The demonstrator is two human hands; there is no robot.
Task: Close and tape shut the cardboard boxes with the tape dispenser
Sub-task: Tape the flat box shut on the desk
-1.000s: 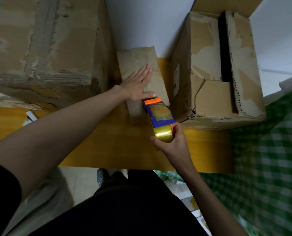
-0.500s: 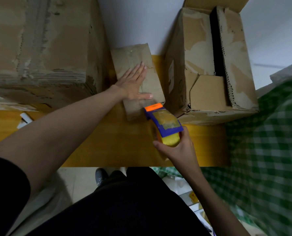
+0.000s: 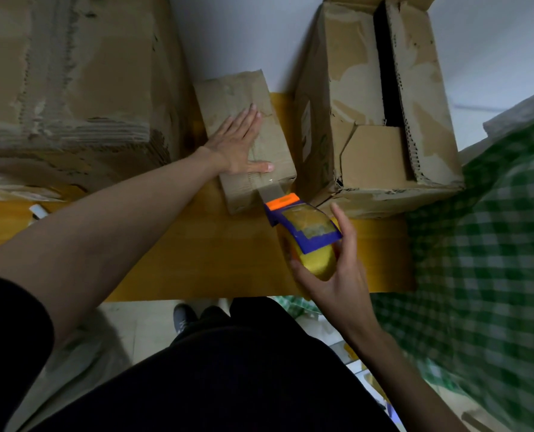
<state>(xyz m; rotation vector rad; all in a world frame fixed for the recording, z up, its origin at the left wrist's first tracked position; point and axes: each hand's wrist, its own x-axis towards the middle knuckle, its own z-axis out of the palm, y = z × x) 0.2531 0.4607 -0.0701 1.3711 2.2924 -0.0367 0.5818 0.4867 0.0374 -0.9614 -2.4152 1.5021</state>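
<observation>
The left hand (image 3: 239,145) lies flat on top of the small cardboard box (image 3: 247,135), its fingers (image 3: 248,118) straight and together pointing away from the person, the thumb spread out along the box's near top edge. This small box stands on the yellow surface (image 3: 197,254), between two bigger ones: a large worn box (image 3: 69,88) to the left and a tall box (image 3: 381,104) to the right whose top flaps stand apart with a dark gap between them. The right hand (image 3: 337,269) grips the tape dispenser (image 3: 303,232), a blue frame with an orange front piece carrying a yellow-looking roll; the thumb curls round the near side of the roll, while the index finger stretches up past the frame's right side. The dispenser sits just off the small box's near right corner, above the surface, and a short strip of tape (image 3: 272,190) runs from its orange end up to the box's near edge, just below the left thumb. A green checked cloth (image 3: 484,244) covers the area to the right of the surface. A small white object (image 3: 37,211) lies at the left edge of the surface, too small to make out. Below the surface's near edge the person's dark clothing and a shoe (image 3: 183,316) on the floor show.
</observation>
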